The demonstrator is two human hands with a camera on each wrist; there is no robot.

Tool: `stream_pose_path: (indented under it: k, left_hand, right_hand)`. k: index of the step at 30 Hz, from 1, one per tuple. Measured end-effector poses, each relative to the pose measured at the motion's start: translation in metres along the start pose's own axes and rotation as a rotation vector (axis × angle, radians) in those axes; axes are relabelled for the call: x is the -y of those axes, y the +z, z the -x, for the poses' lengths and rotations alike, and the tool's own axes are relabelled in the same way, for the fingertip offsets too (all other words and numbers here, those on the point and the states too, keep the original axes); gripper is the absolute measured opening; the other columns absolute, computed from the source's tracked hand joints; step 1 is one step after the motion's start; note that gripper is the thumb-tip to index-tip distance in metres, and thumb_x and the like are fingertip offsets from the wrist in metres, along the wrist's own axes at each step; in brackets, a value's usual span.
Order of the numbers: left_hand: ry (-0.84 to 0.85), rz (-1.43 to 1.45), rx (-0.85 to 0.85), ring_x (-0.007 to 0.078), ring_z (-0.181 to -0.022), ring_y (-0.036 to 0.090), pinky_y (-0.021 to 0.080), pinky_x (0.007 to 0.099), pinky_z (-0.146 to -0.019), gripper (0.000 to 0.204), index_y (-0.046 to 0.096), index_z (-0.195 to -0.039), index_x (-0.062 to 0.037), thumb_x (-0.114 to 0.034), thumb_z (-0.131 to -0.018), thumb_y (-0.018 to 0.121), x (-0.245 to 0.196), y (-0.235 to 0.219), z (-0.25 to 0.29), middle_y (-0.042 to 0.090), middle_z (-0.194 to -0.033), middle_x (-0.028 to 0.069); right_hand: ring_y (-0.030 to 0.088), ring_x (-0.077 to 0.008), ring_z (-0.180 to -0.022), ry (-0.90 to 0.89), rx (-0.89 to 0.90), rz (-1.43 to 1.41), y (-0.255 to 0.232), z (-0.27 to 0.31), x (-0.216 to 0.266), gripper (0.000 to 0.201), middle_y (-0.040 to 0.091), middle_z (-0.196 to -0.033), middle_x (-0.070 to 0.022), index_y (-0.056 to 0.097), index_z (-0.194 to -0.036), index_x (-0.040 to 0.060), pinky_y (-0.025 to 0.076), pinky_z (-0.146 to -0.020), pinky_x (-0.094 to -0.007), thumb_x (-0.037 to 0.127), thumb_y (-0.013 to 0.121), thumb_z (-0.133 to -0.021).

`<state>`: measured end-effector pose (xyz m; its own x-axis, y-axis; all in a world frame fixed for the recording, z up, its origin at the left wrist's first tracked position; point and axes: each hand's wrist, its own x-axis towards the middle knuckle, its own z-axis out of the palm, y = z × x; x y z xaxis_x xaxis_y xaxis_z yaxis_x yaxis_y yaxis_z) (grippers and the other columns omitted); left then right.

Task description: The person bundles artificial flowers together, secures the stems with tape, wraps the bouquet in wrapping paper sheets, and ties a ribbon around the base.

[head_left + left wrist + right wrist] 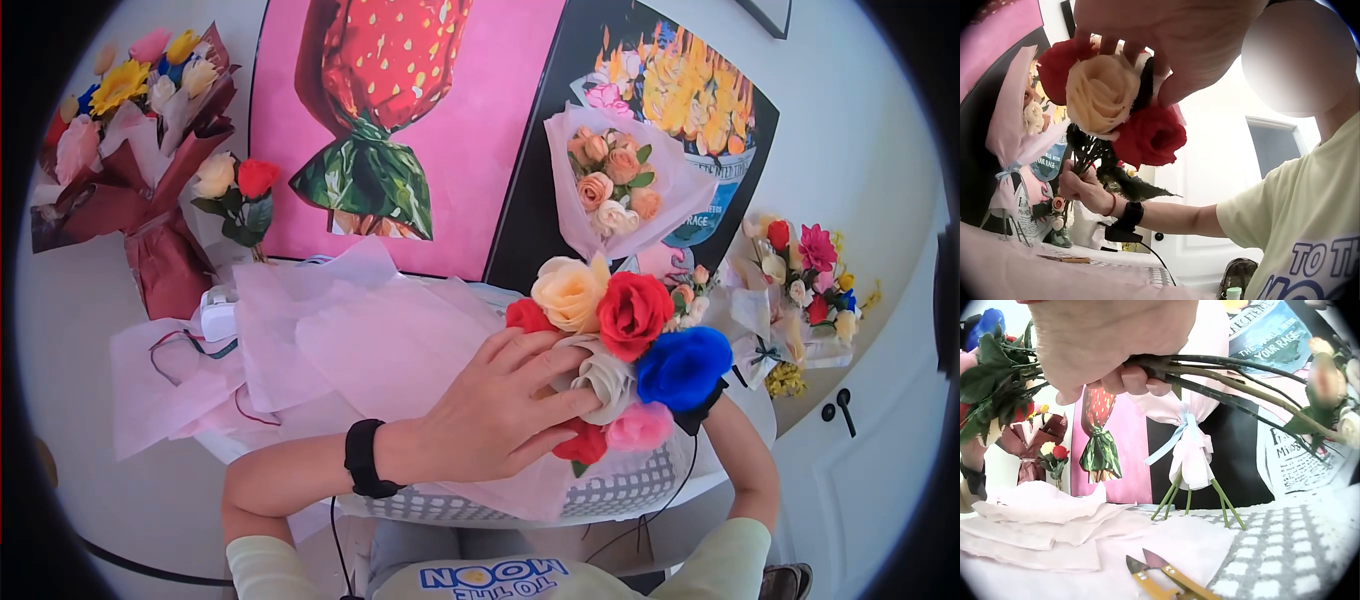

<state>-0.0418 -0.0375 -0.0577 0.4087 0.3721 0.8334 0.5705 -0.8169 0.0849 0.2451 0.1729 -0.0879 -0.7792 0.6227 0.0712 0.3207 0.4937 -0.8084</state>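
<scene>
A bunch of artificial roses, with red, peach, blue, pink and pale grey blooms, stands in front of the person; its blue rose [685, 368] faces the head camera. My left hand [500, 410] lies across the top of the blooms, fingers spread and touching the grey rose [603, 380] and its neighbours. Beneath the flower heads my right hand [1116, 347] grips the gathered stems [1235, 375], which run out past the fist. From the left wrist view, that right hand [1088, 189] shows below the peach rose [1102, 94]. In the head view the blooms hide it.
Pink wrapping sheets [370, 340] cover much of the table. Snips with yellow handles [1172, 581] lie on the paper near the checked cloth [1279, 550]. Wrapped bouquets stand at left [165, 240] and right [800, 290]; another pink-wrapped bouquet [610, 190] leans against a picture.
</scene>
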Motion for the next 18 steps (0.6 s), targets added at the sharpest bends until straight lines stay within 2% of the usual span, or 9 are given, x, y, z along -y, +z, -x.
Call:
stream_pose_path:
  k: [4,5,7,11,13,14,16,17,18]
  left_hand:
    - [-0.125,0.062,0.011,0.0298,-0.100,0.045,0.033,0.0403,-0.086,0.039,0.054,-0.102,-0.0086,-0.017,-0.066,0.066,-0.004,-0.009,-0.001,0.049,-0.105,0.0112]
    - [-0.128,0.061,0.015,0.0298,-0.100,0.045,0.033,0.0403,-0.086,0.039,0.054,-0.102,-0.0086,-0.017,-0.066,0.066,-0.001,-0.012,-0.001,0.049,-0.105,0.0112]
    - [-0.111,0.055,-0.158,0.0291,-0.099,0.046,0.035,0.0384,-0.082,0.041,0.050,-0.110,-0.0076,-0.013,-0.071,0.060,0.007,-0.019,-0.004,0.048,-0.106,0.0124]
    - [-0.141,0.041,-0.215,0.0263,-0.104,0.046,0.035,0.0360,-0.088,0.045,0.046,-0.114,-0.0021,-0.012,-0.073,0.061,0.025,-0.027,-0.025,0.049,-0.110,0.0129]
    - [-0.408,0.363,-0.097,0.0202,-0.105,0.046,0.035,0.0331,-0.090,0.046,0.040,-0.119,-0.0018,-0.016,-0.079,0.058,0.027,-0.024,-0.033,0.049,-0.113,0.0105]
    - [-0.401,0.368,-0.094,0.0202,-0.105,0.046,0.035,0.0331,-0.090,0.046,0.040,-0.119,-0.0018,-0.016,-0.079,0.058,0.031,-0.022,-0.036,0.049,-0.113,0.0105]
    - [-0.506,0.626,0.054,0.0141,-0.090,0.052,0.041,0.0257,-0.077,0.039,0.044,-0.114,-0.0027,-0.025,-0.083,0.055,0.044,-0.011,-0.038,0.054,-0.097,0.0072]
    - [-0.579,0.846,0.097,0.0094,-0.088,0.051,0.041,0.0247,-0.078,0.039,0.043,-0.114,-0.0025,-0.025,-0.084,0.054,0.048,-0.008,-0.038,0.055,-0.096,0.0047]
    - [-0.576,0.849,0.105,0.0094,-0.088,0.051,0.041,0.0247,-0.078,0.039,0.043,-0.114,-0.0025,-0.025,-0.084,0.054,0.051,-0.006,-0.037,0.055,-0.096,0.0047]
  right_hand:
    - [0.055,-0.0263,-0.090,-0.010,0.031,0.103,0.010,-0.018,0.010,0.026,0.057,-0.099,-0.0136,0.053,-0.102,0.0007,0.044,-0.081,-0.0353,0.013,0.048,-0.080]
    - [0.055,-0.0262,-0.090,-0.014,0.040,0.128,0.012,-0.044,0.025,0.026,0.057,-0.099,-0.0135,0.053,-0.102,0.0009,0.044,-0.081,-0.0351,0.013,0.048,-0.080]
    - [0.055,-0.0260,-0.090,-0.020,0.061,0.178,0.014,-0.038,0.022,0.026,0.057,-0.099,-0.0132,0.054,-0.102,0.0013,0.044,-0.081,-0.0348,0.014,0.049,-0.079]
    - [0.056,-0.0255,-0.089,-0.035,0.110,0.279,0.017,-0.032,0.018,0.026,0.058,-0.098,-0.0127,0.055,-0.101,0.0022,0.044,-0.080,-0.0340,0.014,0.051,-0.078]
    - [0.056,-0.0253,-0.089,-0.043,0.123,0.337,0.012,-0.020,0.011,0.026,0.058,-0.098,-0.0125,0.055,-0.100,0.0026,0.044,-0.079,-0.0336,0.015,0.052,-0.078]
    - [0.056,-0.0252,-0.088,-0.042,0.123,0.368,0.023,-0.056,0.032,0.026,0.058,-0.098,-0.0124,0.055,-0.100,0.0028,0.044,-0.079,-0.0334,0.015,0.053,-0.077]
    - [0.056,-0.0250,-0.088,-0.033,0.122,0.428,0.032,-0.068,0.038,0.026,0.058,-0.097,-0.0121,0.056,-0.100,0.0033,0.044,-0.079,-0.0330,0.015,0.054,-0.077]
    - [0.056,-0.0249,-0.088,-0.030,0.123,0.455,0.024,-0.059,0.034,0.026,0.059,-0.097,-0.0120,0.056,-0.099,0.0035,0.044,-0.078,-0.0328,0.015,0.054,-0.077]
    - [0.057,-0.0248,-0.088,-0.028,0.124,0.482,0.027,-0.065,0.035,0.026,0.059,-0.097,-0.0119,0.056,-0.099,0.0037,0.044,-0.078,-0.0327,0.015,0.055,-0.076]
